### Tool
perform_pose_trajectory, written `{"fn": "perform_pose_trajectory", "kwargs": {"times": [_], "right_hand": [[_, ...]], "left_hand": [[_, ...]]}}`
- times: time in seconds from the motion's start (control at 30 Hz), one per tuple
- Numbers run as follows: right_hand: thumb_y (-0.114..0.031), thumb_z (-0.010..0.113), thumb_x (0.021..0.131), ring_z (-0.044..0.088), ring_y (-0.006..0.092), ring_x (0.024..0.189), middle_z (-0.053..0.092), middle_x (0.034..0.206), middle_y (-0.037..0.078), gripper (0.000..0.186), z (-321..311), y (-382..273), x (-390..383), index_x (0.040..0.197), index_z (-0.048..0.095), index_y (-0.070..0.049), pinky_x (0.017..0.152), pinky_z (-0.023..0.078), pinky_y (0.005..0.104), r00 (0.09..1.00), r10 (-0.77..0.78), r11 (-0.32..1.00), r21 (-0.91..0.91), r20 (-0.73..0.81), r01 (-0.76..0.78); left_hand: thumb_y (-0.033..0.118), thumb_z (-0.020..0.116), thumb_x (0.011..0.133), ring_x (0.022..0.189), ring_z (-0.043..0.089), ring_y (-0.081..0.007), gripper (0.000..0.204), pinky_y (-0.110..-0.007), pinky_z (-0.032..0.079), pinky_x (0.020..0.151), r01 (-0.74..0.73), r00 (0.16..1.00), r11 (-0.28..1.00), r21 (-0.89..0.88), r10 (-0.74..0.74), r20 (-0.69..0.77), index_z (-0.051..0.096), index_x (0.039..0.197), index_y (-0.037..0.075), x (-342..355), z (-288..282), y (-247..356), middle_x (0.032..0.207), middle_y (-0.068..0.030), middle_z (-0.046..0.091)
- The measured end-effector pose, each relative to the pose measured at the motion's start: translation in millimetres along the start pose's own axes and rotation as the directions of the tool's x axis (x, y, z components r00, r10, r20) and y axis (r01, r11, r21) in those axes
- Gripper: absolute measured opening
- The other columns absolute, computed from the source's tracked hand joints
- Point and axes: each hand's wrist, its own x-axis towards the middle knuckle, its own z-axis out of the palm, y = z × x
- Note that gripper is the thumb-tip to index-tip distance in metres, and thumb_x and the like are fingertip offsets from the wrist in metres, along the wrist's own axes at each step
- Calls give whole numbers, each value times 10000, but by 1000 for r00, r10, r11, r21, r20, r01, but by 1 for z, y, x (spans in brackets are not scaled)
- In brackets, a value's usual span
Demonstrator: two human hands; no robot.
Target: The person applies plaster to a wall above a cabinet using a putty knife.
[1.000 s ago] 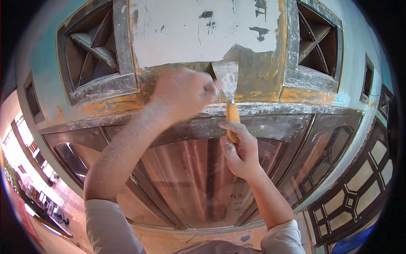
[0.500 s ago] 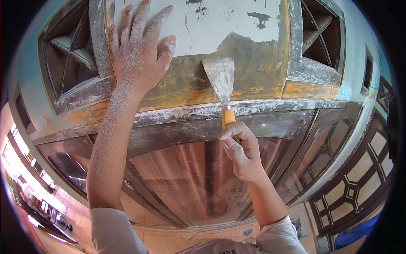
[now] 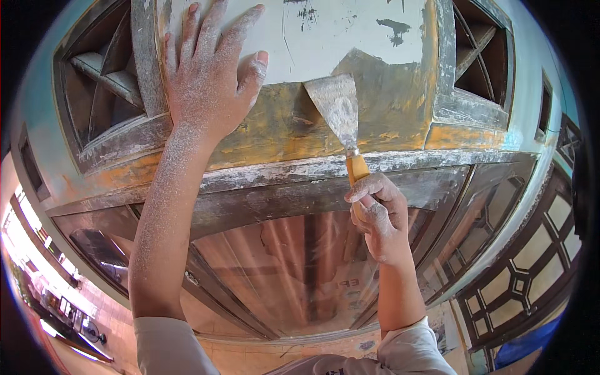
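My left hand (image 3: 209,84), dusted with white powder, rests open with fingers spread on the upper panel at its left. My right hand (image 3: 378,209) grips the yellow handle of a wide metal scraper (image 3: 334,106). The scraper's blade is tilted up to the left, its edge at the lower border of the white paint layer (image 3: 334,28). Around the blade lies a bare, grey-and-ochre patch (image 3: 387,106) of the panel. A chipped pale ledge (image 3: 431,159) runs below it.
Recessed openings with crossed slats flank the panel, left (image 3: 103,78) and right (image 3: 475,56). Below are dark-framed glazed panels (image 3: 275,262). A patterned wooden door (image 3: 525,269) and blue sheet (image 3: 531,337) are at right; a bright tiled area with a fan (image 3: 92,331) at lower left.
My left hand has moved up and left from beside the blade and now lies spread on the panel. My right hand and scraper have shifted right, the blade now more tilted.
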Motion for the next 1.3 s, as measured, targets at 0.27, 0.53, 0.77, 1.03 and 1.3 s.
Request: {"fn": "perform_pose_trajectory", "kwargs": {"times": [0.27, 0.53, 0.77, 1.03, 1.3], "right_hand": [[-96, 506, 1032, 442, 42, 784, 577, 959, -2, 171, -9, 12, -3, 1009, 662, -31, 682, 350, 207, 1000, -24, 999, -27, -16, 24], [-77, 497, 1015, 504, 85, 859, 605, 957, 26, 195, -12, 18, -4, 1026, 684, -25, 793, 402, 247, 999, -39, 993, -112, -30, 36], [-88, 473, 1030, 474, 63, 785, 621, 968, 20, 215, -1, 13, 6, 1043, 679, -26, 705, 389, 228, 998, -33, 999, -37, -59, 31], [-77, 458, 1038, 348, 10, 637, 475, 803, -58, 200, -5, 29, -7, 1080, 643, -14, 550, 262, 198, 985, -143, 989, 26, -97, 146], [-116, 431, 1041, 303, 7, 585, 422, 737, -75, 228, -27, 40, -18, 1088, 638, -33, 511, 237, 194, 941, -248, 961, 61, -232, 268]], "left_hand": [[232, 626, 917, 1491, 257, -447, 572, -586, 197, 1218, 47, 998, 997, -59, -44, 50, 505, 1470, 148, 1, -4, 4, 1586, -224, 346], [409, 524, 1034, 1538, 250, -322, 515, -568, 159, 1236, -95, 982, 995, 13, 95, -164, 445, 1536, 325, -6, 22, -15, 1647, -43, 330], [405, 516, 1038, 1538, 253, -322, 509, -564, 163, 1239, -77, 985, 997, 32, 81, -149, 447, 1535, 323, -6, 23, -11, 1644, -35, 340], [402, 508, 1036, 1537, 250, -340, 509, -573, 166, 1235, -80, 986, 996, 33, 84, -142, 453, 1533, 311, -3, 21, -11, 1650, -48, 331], [317, 533, 1013, 1533, 252, -353, 535, -540, 174, 1242, -17, 998, 996, 93, 22, -55, 449, 1538, 259, -6, 14, -7, 1655, -83, 316]]}}
